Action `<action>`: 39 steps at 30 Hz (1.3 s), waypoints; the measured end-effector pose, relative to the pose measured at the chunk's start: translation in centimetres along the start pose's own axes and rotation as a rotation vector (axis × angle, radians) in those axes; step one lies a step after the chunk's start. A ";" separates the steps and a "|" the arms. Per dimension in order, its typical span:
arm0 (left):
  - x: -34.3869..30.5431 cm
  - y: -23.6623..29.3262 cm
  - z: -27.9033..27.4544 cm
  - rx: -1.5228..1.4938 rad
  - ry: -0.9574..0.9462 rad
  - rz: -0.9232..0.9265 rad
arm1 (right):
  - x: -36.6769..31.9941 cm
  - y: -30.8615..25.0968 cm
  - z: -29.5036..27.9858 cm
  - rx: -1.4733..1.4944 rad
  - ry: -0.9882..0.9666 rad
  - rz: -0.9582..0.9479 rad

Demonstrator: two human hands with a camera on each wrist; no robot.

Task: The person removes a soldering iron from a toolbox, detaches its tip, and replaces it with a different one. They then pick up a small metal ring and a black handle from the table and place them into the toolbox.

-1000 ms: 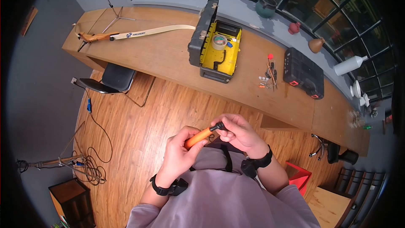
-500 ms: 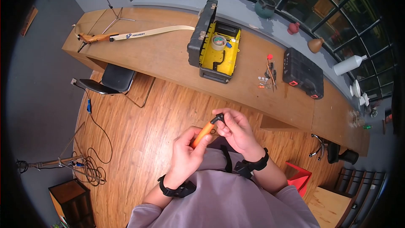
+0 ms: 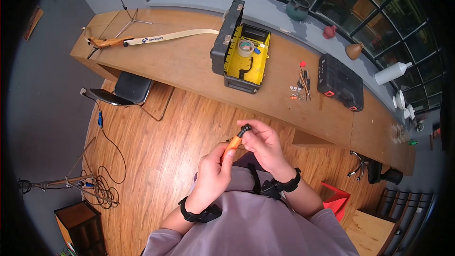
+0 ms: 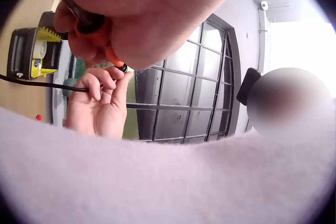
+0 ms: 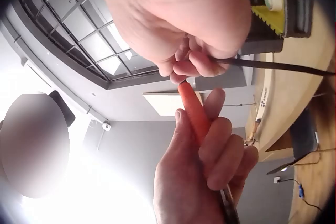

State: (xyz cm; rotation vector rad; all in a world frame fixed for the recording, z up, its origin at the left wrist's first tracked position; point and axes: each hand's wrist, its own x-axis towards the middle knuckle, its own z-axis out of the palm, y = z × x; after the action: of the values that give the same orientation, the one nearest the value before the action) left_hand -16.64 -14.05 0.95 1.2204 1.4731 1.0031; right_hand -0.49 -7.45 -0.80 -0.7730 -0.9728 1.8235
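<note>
My left hand (image 3: 212,170) grips the orange handle of a soldering iron (image 3: 232,146) in front of my body. In the right wrist view, its fingers wrap the handle, and a dark metal barrel (image 5: 228,204) comes out below them. The handle slants up towards my right hand (image 3: 269,149). There, the thumb and fingers pinch the black cord (image 5: 273,65) by the black sleeve (image 3: 244,130) at the handle's end. In the left wrist view, the cord trails away from the right fingers. The barrel's tip is hidden.
On the long table (image 3: 185,68) stands an open toolbox (image 3: 244,83) with a tape roll (image 3: 245,47) inside. Small tools (image 3: 304,80) lie beside a black case (image 3: 340,83). A bow (image 3: 166,36) is at the left; a chair (image 3: 132,86) is tucked underneath.
The soldering iron has swung steeper, its cord end moving up. Both hands have shifted slightly with it, the left to the right, and the right fingers have changed their hold around the black sleeve.
</note>
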 end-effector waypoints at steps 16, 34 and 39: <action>0.4 0.2 -1.1 0.096 0.097 0.075 | -0.2 0.0 -0.5 -0.137 0.009 0.089; 1.2 -1.0 -1.2 -0.274 -0.159 -0.087 | -0.4 0.6 -0.7 0.413 0.033 0.088; 0.8 -0.6 -1.6 -0.396 -0.214 -0.141 | -0.3 -0.2 0.0 0.269 0.016 0.005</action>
State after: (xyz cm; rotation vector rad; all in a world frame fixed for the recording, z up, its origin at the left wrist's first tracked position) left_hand -18.32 -13.41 0.63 0.8949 1.1122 0.9784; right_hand -0.30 -7.70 -0.63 -0.6224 -0.6966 1.9007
